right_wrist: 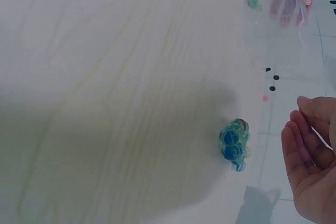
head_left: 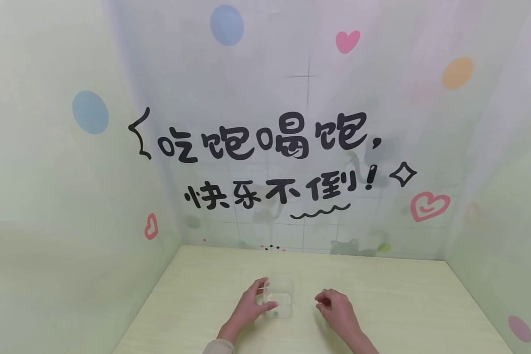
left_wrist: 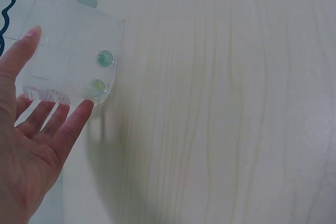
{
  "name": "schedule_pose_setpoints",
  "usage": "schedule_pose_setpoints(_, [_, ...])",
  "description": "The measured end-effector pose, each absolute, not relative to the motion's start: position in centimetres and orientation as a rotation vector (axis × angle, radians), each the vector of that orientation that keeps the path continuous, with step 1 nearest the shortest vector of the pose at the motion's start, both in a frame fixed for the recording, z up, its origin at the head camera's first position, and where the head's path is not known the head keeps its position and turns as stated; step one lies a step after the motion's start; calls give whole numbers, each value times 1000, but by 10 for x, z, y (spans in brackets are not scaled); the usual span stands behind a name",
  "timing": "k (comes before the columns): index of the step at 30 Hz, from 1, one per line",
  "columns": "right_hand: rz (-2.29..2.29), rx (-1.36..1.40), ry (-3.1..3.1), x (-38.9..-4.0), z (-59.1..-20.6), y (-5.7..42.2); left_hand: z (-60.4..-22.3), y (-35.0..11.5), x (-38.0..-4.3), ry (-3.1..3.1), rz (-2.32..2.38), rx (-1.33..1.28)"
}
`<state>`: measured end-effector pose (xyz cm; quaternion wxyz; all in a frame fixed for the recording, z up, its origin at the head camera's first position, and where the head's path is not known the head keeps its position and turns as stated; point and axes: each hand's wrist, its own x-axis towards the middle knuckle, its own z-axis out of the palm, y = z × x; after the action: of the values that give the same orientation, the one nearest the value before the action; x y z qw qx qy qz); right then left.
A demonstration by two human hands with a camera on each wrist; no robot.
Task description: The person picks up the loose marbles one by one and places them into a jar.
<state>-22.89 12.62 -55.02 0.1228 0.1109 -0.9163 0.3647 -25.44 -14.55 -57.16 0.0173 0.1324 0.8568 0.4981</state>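
Note:
My left hand (head_left: 250,305) grips a clear, square-sided plastic box (head_left: 280,284), thumb on the near side and fingers along its left. Two greenish glass marbles (left_wrist: 105,59) lie inside, low down in the left wrist view. To the right of the box, my right hand (head_left: 338,309) hovers with loosely curled fingers, thumb tip close to the index fingertip. Nothing shows between those fingers. A cluster of blue and green glass marbles (right_wrist: 233,142) sits on the table near the right hand; in the head view the hand mostly hides it.
The pale wood-grain table (head_left: 402,295) is bounded by a printed back wall (head_left: 265,231) with black lettering and by side walls (head_left: 128,275). A hand's width or so of tabletop separates the box from the marble cluster.

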Motion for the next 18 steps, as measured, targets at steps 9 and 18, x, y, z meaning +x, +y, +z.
schedule_pose_setpoints(9, [1105, 275, -2711, -223, -556, 138, -571, -145, -254, 2664, 1545, 404])
schedule_pose_setpoints(18, [1044, 223, -2761, -220, -563, 146, -571, -146, -255, 2660, 1548, 411])
